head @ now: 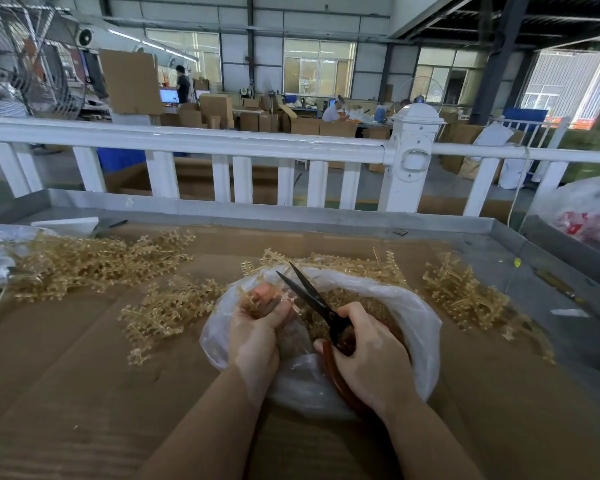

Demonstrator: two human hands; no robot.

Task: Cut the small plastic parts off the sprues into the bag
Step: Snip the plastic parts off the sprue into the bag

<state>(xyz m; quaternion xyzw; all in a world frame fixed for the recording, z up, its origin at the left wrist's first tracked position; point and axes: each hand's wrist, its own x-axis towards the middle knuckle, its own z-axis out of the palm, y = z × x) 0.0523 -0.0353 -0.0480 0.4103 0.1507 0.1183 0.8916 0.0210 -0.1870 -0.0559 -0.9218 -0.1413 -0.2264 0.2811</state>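
A clear plastic bag (416, 317) sits open on the cardboard-covered table, with small amber parts inside. Over its mouth my left hand (257, 327) grips a translucent amber sprue (248, 297), partly hidden by my fingers. My right hand (368, 348) holds black scissors (312, 296) by their red-brown handles, blades parted and pointing up-left, right beside the held sprue. Heaps of amber sprues lie at the left (84, 261), centre-left (163, 310), behind the bag (361, 263) and at the right (465, 289).
A white railing (222, 143) runs just beyond the table's raised metal rim (291, 213). A filled white sack (589, 216) stands at the far right. Another clear bag (0, 237) lies at the left edge. People work among cardboard boxes in the hall behind.
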